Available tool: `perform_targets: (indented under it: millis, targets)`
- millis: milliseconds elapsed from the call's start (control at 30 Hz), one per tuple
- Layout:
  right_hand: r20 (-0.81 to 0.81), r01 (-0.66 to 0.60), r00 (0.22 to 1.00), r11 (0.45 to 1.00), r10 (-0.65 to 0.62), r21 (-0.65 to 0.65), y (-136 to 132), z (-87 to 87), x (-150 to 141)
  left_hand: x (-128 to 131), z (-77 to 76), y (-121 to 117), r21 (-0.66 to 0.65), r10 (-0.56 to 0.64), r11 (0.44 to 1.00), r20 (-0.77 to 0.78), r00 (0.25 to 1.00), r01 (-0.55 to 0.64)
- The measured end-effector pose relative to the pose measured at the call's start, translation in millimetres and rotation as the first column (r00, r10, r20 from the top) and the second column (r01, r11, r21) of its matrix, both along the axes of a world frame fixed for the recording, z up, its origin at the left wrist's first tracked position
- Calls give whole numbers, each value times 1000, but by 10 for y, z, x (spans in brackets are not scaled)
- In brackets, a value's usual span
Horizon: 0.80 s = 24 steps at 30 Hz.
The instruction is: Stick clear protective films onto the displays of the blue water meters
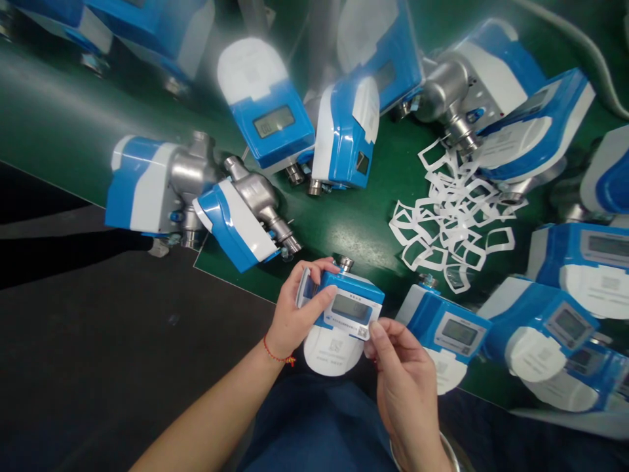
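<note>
At the table's near edge, a blue and white water meter (356, 283) stands with its display side up and its white round-ended flap toward me. My left hand (299, 305) grips it from the left, thumb on the face. A small pale-framed piece (306, 290) shows between that hand's fingers; I cannot make out what it is. Around the meter's screen lies a white printed label (346, 322) with a small square code. My right hand (400, 357) is closed, thumb and finger pinching at the label's lower right corner. Its other fingers are curled and partly hidden.
Discarded white label frames (452, 219) lie heaped on the green table (339, 223). Several labelled meters (455, 328) stand at the right. More meters with steel pipe bodies (253, 190) lie at the left and back. A pale cable (584, 46) runs along the back right.
</note>
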State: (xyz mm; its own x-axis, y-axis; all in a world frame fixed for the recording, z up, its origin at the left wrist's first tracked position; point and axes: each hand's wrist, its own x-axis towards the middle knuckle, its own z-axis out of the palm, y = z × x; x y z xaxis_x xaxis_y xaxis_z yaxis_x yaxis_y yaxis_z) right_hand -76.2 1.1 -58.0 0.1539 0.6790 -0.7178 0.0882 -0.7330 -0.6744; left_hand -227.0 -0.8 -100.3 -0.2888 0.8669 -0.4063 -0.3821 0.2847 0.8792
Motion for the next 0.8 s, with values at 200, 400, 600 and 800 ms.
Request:
perform_targets:
  millis: [200, 400, 600, 800]
  targets:
    - [-8, 8, 1000, 1000, -8, 10, -11, -2, 2, 5, 20, 17, -4, 8, 1000, -10, 1000, -8]
    - [-8, 16, 1000, 1000, -16, 14, -4, -14, -9, 8, 21, 18, -1, 7, 1000, -34, 999, -7]
    - [-7, 13, 1000, 1000, -12, 21, 11, -1, -30, 1, 13, 10, 3, -7, 1000, -48, 999, 7]
    - [11, -7, 1000, 1000, 7, 30, 24, -17, -18, 12, 5, 9, 2, 4, 1000, -48, 999, -4]
